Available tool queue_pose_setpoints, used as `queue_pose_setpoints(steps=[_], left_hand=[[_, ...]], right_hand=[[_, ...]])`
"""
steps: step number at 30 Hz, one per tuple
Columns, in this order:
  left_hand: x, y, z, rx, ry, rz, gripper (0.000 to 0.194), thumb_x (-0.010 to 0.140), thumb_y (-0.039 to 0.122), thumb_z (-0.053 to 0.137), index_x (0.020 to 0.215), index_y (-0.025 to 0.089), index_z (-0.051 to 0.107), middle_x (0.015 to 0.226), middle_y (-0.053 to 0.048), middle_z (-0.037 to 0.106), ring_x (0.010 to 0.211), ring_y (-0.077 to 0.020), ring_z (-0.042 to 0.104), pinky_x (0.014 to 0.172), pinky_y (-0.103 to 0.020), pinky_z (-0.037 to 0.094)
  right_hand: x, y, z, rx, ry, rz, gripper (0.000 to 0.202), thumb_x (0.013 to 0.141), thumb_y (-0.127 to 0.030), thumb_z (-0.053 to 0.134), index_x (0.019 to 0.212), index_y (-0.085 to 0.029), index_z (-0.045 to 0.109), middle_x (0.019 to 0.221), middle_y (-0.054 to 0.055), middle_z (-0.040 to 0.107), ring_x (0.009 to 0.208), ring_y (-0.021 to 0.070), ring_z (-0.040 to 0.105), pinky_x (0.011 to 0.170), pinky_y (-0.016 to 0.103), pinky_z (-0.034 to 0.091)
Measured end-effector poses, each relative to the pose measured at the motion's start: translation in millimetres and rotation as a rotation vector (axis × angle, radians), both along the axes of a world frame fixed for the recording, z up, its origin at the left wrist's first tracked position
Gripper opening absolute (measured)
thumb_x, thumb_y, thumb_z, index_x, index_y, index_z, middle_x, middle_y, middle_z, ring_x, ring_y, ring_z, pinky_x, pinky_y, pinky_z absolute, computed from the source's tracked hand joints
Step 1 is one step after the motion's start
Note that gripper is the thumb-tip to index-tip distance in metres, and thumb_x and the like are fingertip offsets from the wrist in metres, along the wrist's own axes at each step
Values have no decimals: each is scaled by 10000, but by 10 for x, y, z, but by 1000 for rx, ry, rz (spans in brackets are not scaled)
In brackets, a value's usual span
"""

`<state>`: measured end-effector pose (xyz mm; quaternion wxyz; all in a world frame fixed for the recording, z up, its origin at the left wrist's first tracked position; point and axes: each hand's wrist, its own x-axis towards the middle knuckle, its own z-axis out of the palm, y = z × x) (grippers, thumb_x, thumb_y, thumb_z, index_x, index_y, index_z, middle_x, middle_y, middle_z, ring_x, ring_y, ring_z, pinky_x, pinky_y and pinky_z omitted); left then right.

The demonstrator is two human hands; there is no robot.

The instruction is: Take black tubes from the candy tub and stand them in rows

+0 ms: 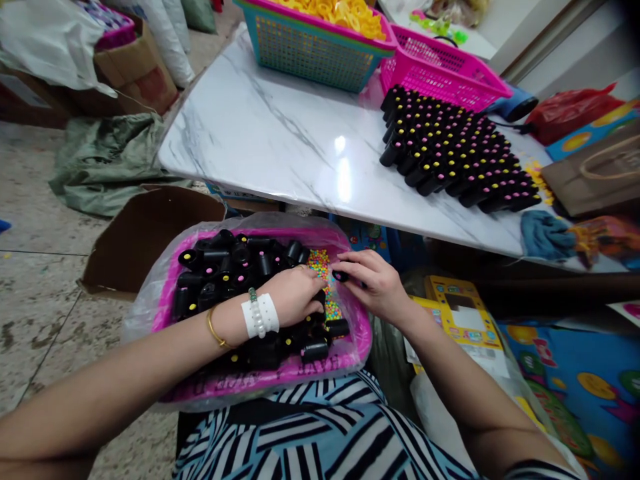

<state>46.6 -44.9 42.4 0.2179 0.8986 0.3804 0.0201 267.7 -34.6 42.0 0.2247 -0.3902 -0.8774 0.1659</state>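
A pink basket [164, 300] lined with clear plastic rests on my lap. Small black cylinders [215, 257] with yellow or pink dots on their ends lie heaped in it. Colourful little beads [320, 261] fill its right end. My left hand [299, 293], with bracelets and a white band at the wrist, curls low over the beads, its fingers closed around a black cylinder [321, 300] that is partly hidden. At the basket's right rim, my right hand [373, 280] pinches another black cylinder [340, 275] between thumb and fingers.
A white marble-patterned table [260, 140] stands ahead, bearing tight rows of upright black cylinders [450, 147]. Behind them are a pink basket [450, 70] and a teal basket [310, 53] of yellow pieces. An open cardboard box [135, 240] sits left; yellow packaging [463, 307] lies right.
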Motion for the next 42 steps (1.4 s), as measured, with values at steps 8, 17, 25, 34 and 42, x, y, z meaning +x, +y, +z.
queue_pose_setpoints(steps=[8,17,25,34,42], left_hand=[[-22,-17,-101,-47,-196,6,300,847,233,634,1139,163,635,1042,-100,671,1017,-230,627,912,-351,516],[-110,-39,-160,-1,-396,85,354,850,198,519,1175,263,643,1144,-77,651,994,-204,673,879,-309,569],[-106,101,-156,159,-512,113,292,863,381,574,1139,351,662,1099,-22,708,987,-197,700,828,-251,587],[-77,129,-154,-10,-530,225,286,836,384,619,1098,279,663,1091,-25,720,979,-207,700,850,-285,578],[13,130,-90,-598,-919,465,396,709,338,746,974,207,482,859,8,655,774,-144,654,726,-271,546]], right_hand=[[2,-74,-10,-643,524,-137,389,787,-329,711,1139,-202,608,1074,58,671,865,160,668,800,310,567],[514,46,326,-334,666,-503,391,721,-369,763,1050,-189,655,974,53,690,823,167,667,740,290,568],[1527,739,579,219,157,-1157,380,714,-425,650,977,-153,681,860,73,714,758,209,650,772,337,501],[1472,748,473,354,140,-1279,290,773,-337,617,991,-149,577,888,81,711,745,208,662,789,334,478],[46,-189,201,-436,412,-300,458,801,-344,692,1229,-214,594,1045,56,682,774,152,641,603,238,500]])
